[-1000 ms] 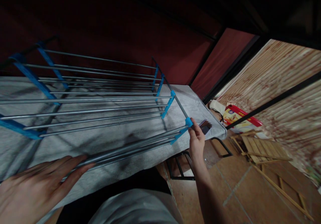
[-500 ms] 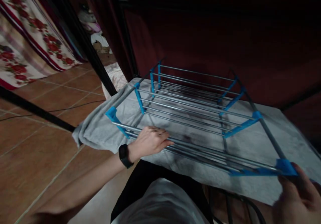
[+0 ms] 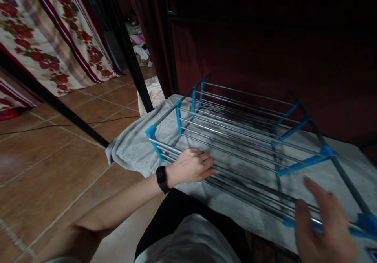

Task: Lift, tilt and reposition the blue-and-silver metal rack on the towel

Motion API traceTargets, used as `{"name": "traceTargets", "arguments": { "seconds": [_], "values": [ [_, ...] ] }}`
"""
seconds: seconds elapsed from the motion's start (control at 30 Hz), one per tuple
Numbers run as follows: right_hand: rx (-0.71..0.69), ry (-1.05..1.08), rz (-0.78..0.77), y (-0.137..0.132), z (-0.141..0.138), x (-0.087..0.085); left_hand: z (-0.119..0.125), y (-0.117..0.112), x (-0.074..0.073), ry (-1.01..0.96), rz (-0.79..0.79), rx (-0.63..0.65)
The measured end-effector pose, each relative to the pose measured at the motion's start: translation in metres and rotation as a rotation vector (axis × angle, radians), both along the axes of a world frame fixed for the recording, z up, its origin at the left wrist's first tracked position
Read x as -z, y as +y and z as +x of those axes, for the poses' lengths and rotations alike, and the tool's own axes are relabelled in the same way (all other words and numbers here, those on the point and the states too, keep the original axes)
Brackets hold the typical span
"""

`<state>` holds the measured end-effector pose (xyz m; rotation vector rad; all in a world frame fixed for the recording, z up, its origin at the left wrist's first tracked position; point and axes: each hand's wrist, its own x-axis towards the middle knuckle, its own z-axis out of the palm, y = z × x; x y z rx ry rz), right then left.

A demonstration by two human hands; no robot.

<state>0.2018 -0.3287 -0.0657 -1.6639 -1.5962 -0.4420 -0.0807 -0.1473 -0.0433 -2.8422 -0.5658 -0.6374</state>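
- Here's the rack (image 3: 235, 125), metal rods set in blue plastic brackets (image 3: 300, 164), spread across the grey cloth (image 3: 126, 149) right in front of the person!
- Left hand (image 3: 194, 164) is on the near side of it, fingers curled over the front rods and gripping them, thumb tucked along the lower edge, left of their middle.
- Over to the right hand (image 3: 326, 223), blurred at the lower right: thumb and forefinger are spread apart, fingers open, at the right end of those same front rods. Whether they touch the metal, I can't tell.
- Just beyond that hand, a blue corner piece (image 3: 368, 223) sits at the picture's edge, and a grey side tube runs back from it.
- Front rods bunch close together; behind them the other tiers step away towards the dark red cloth (image 3: 250, 58) at the back.
- A black wristband (image 3: 161, 178) circles the left wrist, and below it we have black legwear (image 3: 159, 219) and a pale top (image 3: 191, 239).
- Out left, a black post (image 3: 132, 54) rises in front of the floral curtain (image 3: 59, 39), with a thin cable (image 3: 67, 125) trailing over the tiled floor (image 3: 97, 153).
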Motion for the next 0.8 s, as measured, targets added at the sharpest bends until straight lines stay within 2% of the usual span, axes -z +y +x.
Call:
{"name": "traceTargets", "arguments": {
  "seconds": [0.1,0.2,0.33,0.43,0.47,0.53,0.6,0.63,0.73,0.8],
  "values": [
    [-0.255,-0.176,-0.161,0.044,-0.044,-0.022,0.000,0.000,0.000,-0.001,0.004,-0.005],
    [-0.376,-0.360,-0.340,0.075,-0.074,-0.029,0.002,0.000,0.002,0.004,0.001,-0.003],
    [-0.422,-0.479,-0.463,0.091,-0.083,-0.024,-0.002,-0.003,-0.006,0.007,-0.011,0.035],
    [-0.447,-0.487,-0.465,0.091,-0.078,-0.020,-0.027,-0.003,-0.020,-0.113,0.001,0.064],
    [-0.453,-0.483,-0.466,0.091,-0.077,-0.019,-0.039,-0.001,-0.025,-0.231,0.000,0.002],
    [-0.458,-0.481,-0.465,0.090,-0.075,-0.019,-0.067,0.012,-0.030,-0.594,-0.047,-0.254],
    [-0.453,-0.485,-0.458,0.089,-0.075,-0.018,-0.092,0.032,-0.027,-1.000,-0.214,-0.523],
    [-0.451,-0.487,-0.457,0.089,-0.075,-0.018,-0.101,0.043,-0.023,-1.149,-0.369,-0.582],
    [-0.454,-0.497,-0.455,0.091,-0.073,-0.019,-0.112,0.069,-0.003,-1.317,-0.833,-0.548],
    [-0.435,-0.512,-0.445,0.093,-0.071,-0.020,-0.109,0.076,0.008,-1.386,-0.934,-0.522]
  ]
}}
